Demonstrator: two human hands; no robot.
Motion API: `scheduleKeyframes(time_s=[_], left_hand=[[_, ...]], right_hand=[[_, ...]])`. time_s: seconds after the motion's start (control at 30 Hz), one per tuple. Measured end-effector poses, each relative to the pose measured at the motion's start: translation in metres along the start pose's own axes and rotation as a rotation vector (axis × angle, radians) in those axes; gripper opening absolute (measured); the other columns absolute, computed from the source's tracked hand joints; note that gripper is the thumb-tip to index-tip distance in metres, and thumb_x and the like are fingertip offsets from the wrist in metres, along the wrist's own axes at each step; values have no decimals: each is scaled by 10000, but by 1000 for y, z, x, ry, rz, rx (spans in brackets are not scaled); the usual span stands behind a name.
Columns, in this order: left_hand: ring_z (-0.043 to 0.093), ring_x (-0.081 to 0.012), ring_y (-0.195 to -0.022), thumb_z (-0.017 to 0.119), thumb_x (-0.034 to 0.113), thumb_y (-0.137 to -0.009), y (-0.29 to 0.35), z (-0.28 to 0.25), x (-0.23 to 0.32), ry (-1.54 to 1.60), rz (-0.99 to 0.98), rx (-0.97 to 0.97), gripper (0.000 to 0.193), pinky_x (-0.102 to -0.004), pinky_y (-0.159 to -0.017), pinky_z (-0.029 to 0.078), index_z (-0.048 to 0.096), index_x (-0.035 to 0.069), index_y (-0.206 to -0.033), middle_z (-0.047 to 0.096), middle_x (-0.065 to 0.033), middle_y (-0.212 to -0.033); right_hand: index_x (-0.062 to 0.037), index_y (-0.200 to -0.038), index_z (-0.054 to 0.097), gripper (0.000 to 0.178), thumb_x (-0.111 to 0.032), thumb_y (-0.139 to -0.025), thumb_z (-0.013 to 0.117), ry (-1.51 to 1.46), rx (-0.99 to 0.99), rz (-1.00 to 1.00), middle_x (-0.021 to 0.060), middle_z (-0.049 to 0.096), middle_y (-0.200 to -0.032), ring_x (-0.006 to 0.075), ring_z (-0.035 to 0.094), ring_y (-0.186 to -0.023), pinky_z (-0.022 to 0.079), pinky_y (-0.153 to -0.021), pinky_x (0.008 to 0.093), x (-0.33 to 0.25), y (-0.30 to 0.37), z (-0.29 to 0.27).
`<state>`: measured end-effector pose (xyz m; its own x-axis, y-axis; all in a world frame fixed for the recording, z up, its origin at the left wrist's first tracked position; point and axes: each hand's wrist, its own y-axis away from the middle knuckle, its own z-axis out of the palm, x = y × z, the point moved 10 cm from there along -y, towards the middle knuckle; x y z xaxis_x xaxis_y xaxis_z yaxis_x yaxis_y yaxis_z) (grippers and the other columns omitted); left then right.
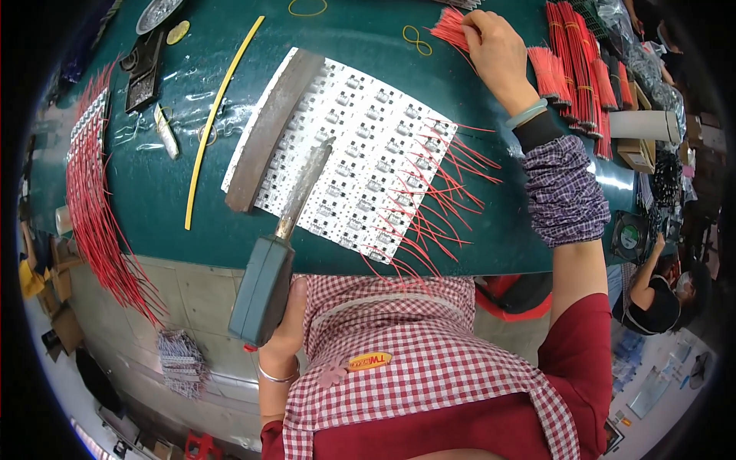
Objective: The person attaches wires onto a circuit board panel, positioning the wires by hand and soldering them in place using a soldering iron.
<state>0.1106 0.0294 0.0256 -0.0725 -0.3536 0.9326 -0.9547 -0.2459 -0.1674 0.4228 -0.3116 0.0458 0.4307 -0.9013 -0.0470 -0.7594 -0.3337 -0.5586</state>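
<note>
My left hand (pixel 285 326) is closed around a dark green soldering gun (pixel 262 287), mostly hidden behind its body. The gun's metal tip (pixel 308 184) reaches up over a white circuit board panel (pixel 356 142), which carries rows of small black components. Thin red wires (pixel 460 172) stick out along the panel's right edge. A heavy brown bar (pixel 268 142) lies across the panel's left side. At the far right of the panel, my right hand (pixel 497 57) has its fingers closed on a bunch of red wires (pixel 450 31).
More red wire bundles (pixel 571 57) lie at the right, by a white roll (pixel 644 125). A yellow strip (pixel 218 115) lies left of the panel. Further left, another wired panel (pixel 90 126) hangs wires over the table edge. Rubber bands (pixel 418 40) lie at the back. Co-workers (pixel 659 295) sit nearby.
</note>
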Motion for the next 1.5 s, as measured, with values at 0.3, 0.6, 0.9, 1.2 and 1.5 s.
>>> scheduleKeyframes(time_s=[0.3,0.6,0.9,1.2,1.5], left_hand=[[706,-180,-809,822,55,-855,12,-9,0,-50,-56,25,281,-303,-723,546,730,-24,-1109,759,-100,-984],[674,-204,-1077,759,-48,-872,29,-5,-3,38,-34,-131,416,-341,-954,529,664,-25,-1277,709,-113,-1210],[692,-198,-917,761,71,-933,50,-14,0,132,-199,-48,232,-337,-834,545,713,-39,-1132,737,-116,-1087],[667,-199,-1042,781,-2,-884,92,-22,-31,60,-319,-148,426,-326,-888,538,657,-32,-1291,702,-117,-1212],[683,-233,-671,822,31,-782,76,-12,-19,-28,-141,-126,214,-322,-605,529,725,-48,-956,711,-128,-845]], right_hand=[[-80,-995,701,108,-142,-907,713,-71,-5,58,93,685,-918,313,672,-868,536,-749,405,4,9,-18],[-77,-956,663,56,-120,-922,673,-16,70,50,102,663,-914,334,651,-907,531,-749,455,-5,23,-42],[-18,-964,636,145,59,-846,669,-604,-144,80,158,615,-866,357,643,-788,518,-689,434,-175,103,-120],[6,-912,660,141,87,-830,741,-739,-132,325,87,613,-797,164,625,-645,489,-544,284,-215,173,-96],[-43,-825,634,151,38,-790,757,-644,-78,359,87,568,-765,266,608,-628,472,-553,390,-220,174,-90]])
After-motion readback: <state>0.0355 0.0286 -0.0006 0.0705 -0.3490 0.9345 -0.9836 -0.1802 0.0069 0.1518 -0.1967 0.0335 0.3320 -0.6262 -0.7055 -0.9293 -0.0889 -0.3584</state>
